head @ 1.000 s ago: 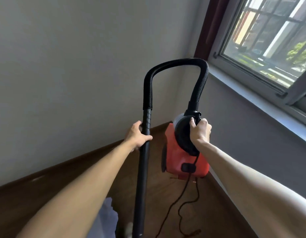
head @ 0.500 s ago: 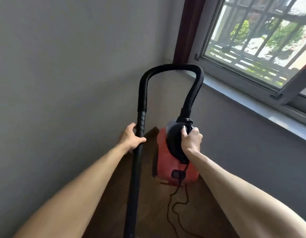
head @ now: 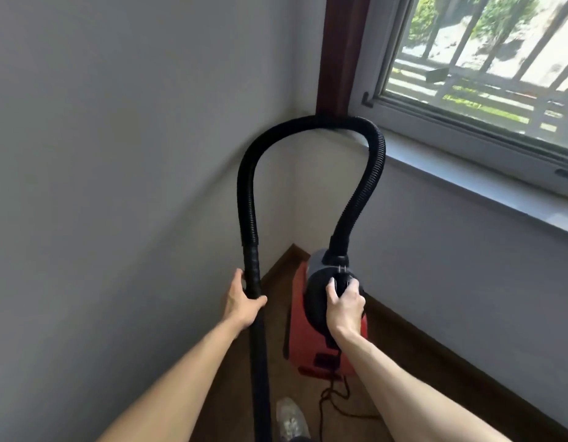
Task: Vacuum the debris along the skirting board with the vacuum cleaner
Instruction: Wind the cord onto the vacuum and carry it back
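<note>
A person's left hand [head: 242, 303] wraps its fingers round the black tube [head: 258, 362] of a vacuum cleaner [head: 308, 349], thumb across the front. The tube's lower end runs off the bottom edge, so its nozzle is out of view. The right hand [head: 344, 306] curls round the handle on top of the red machine's black dome, with the fingertips hidden behind the grip. The forearm covers part of the body, and it cannot be told whether the machine rests on the floor [head: 387, 378]. It sits near the room's corner, just beside the dark skirting board [head: 451, 365] under the window [head: 467, 59]. Debris along the board is too dim to make out. A ribbed hose [head: 371, 173] arches from machine to tube, crossing the end of the window sill [head: 467, 180] and the foot of a reddish-brown strip [head: 340, 52], curtain or frame. A cord [head: 333, 397] trails behind the machine, and a pale shoe [head: 290, 419] shows beside the tube, blurred.
</note>
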`<state>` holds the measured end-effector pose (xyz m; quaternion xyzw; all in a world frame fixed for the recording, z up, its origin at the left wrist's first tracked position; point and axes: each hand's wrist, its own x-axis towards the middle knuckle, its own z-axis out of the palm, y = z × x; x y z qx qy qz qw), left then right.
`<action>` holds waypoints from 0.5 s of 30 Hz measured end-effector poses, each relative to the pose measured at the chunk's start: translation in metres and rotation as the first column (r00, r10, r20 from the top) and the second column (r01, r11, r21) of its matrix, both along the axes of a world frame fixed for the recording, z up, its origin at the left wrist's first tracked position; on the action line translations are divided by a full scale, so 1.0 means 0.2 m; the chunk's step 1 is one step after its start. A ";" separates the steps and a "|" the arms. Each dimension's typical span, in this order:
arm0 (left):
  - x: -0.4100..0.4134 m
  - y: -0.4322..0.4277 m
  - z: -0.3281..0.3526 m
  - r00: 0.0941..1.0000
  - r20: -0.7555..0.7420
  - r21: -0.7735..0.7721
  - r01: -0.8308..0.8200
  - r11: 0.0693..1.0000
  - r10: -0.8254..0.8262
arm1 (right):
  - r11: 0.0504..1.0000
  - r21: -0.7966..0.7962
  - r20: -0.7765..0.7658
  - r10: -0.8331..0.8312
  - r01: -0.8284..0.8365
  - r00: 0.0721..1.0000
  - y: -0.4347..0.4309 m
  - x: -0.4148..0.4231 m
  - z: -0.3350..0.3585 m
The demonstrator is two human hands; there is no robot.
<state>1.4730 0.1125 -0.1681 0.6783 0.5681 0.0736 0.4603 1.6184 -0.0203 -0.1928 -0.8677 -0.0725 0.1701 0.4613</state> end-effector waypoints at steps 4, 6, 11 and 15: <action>0.01 0.13 -0.18 1.000 -0.022 -0.058 0.018 0.998 -0.019 | 0.999 -0.043 -0.050 -0.018 0.016 0.999 0.09 -0.04 -0.19; 0.01 0.18 -0.27 0.998 -0.043 -0.083 0.043 0.996 -0.046 | 0.997 -0.072 -0.060 -0.030 0.026 0.998 0.13 -0.07 -0.27; -0.03 0.28 -0.56 0.986 -0.075 -0.129 0.135 0.982 -0.146 | 0.993 -0.080 -0.108 -0.094 0.085 0.990 0.23 -0.18 -0.45; -0.11 0.34 -0.80 0.971 -0.093 -0.190 0.201 0.961 -0.221 | 0.977 -0.121 -0.135 -0.190 0.174 0.972 0.28 -0.29 -0.59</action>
